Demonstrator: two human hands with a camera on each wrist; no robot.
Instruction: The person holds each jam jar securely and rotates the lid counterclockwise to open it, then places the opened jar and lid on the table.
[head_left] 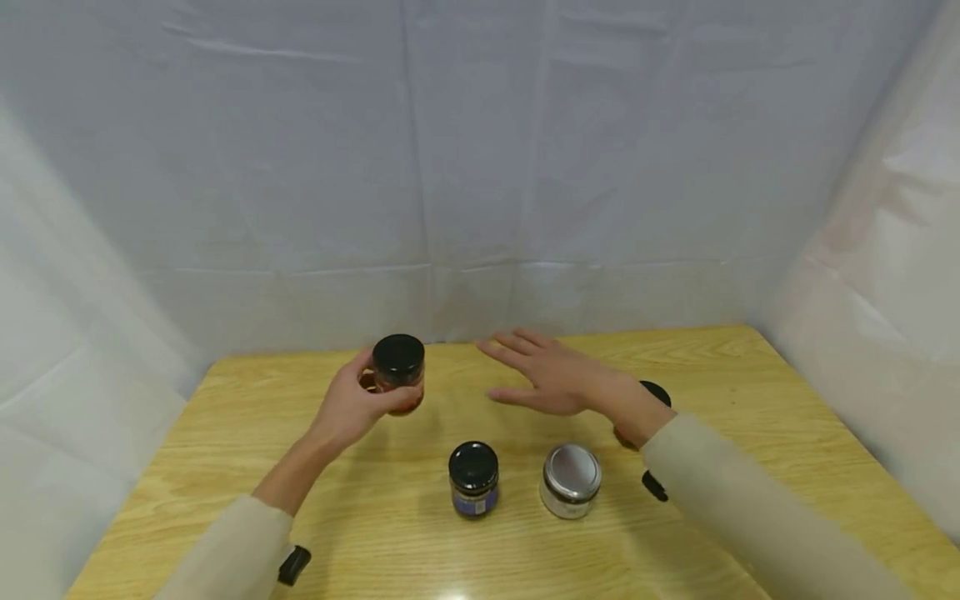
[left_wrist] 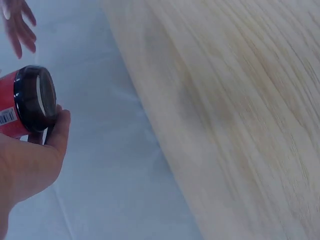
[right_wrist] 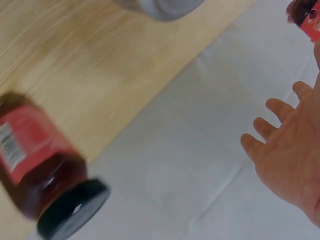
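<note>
My left hand (head_left: pixel 357 402) grips a jar with a black lid and red label (head_left: pixel 399 358), its thumb across the front, above the back left of the table. In the left wrist view the red label of this jar (left_wrist: pixel 9 107) carries a barcode. My right hand (head_left: pixel 551 375) hovers palm down with straight fingers, apart from the held jar and touching nothing. Beneath the right forearm stands another black-lidded jar (head_left: pixel 656 392), mostly hidden in the head view; the right wrist view shows its red label (right_wrist: pixel 37 140).
Nearer the front of the wooden table (head_left: pixel 262 467) stand a black-lidded jar with a purple-blue label (head_left: pixel 474 479) and a silver-lidded jar (head_left: pixel 572 479). White sheeting (head_left: pixel 480 167) hangs behind the table and at both sides.
</note>
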